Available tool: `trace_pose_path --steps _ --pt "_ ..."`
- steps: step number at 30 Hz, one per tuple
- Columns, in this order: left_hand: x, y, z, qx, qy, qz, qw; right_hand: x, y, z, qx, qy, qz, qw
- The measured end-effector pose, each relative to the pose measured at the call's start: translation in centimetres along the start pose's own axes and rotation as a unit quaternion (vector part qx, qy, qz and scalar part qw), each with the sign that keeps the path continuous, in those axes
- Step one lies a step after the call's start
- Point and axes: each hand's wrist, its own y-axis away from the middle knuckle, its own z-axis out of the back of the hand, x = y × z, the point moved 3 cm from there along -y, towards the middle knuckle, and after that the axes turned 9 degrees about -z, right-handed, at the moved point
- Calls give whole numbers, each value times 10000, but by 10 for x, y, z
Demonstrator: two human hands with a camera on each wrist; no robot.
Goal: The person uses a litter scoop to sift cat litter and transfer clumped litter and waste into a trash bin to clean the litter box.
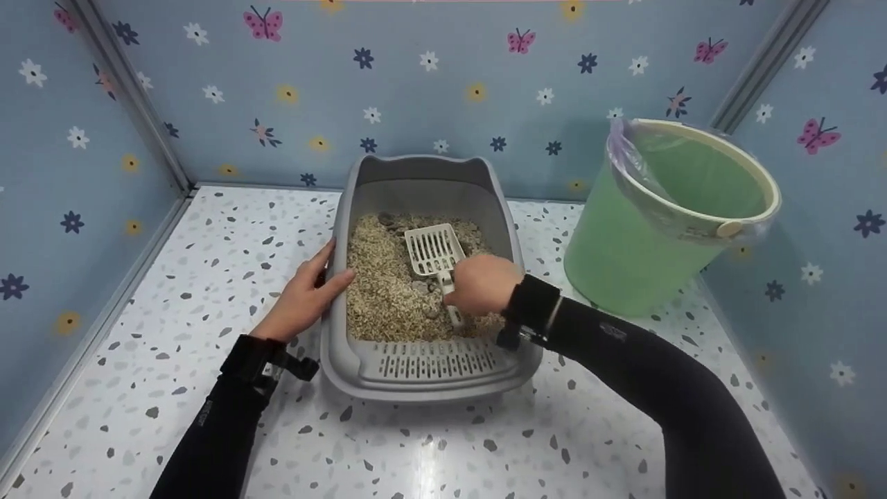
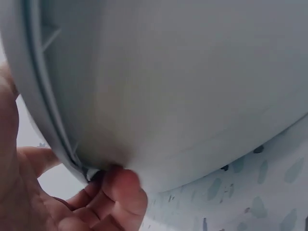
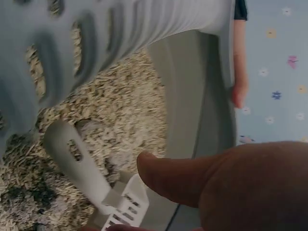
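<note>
Being gripped at its left rim (image 1: 338, 320) by the left hand (image 1: 303, 298), thumb (image 1: 337, 283) on top, fingers (image 2: 122, 190) curled beneath, the gray litter box (image 1: 423, 197) is being supported by the speckled floor (image 1: 416, 443). Inside, over the litter (image 1: 378, 294), the slotted scoop (image 1: 432, 265) is being overlapped at its handle (image 1: 454, 317) by the curled right hand (image 1: 487, 284); whether the handle is being clamped cannot be told. The hands are being held apart. Right of the box, a green bin (image 1: 620, 253) is being lined by a bag (image 1: 627, 156).
</note>
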Motion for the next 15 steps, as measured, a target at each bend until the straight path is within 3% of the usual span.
trace_pose_path --steps 3,15 --pt "1 -2 -2 4 181 -53 9998 0 -15 -7 168 172 -42 9997" --pt "4 1 -1 -110 153 99 9998 2 -48 -17 630 -275 59 9976"
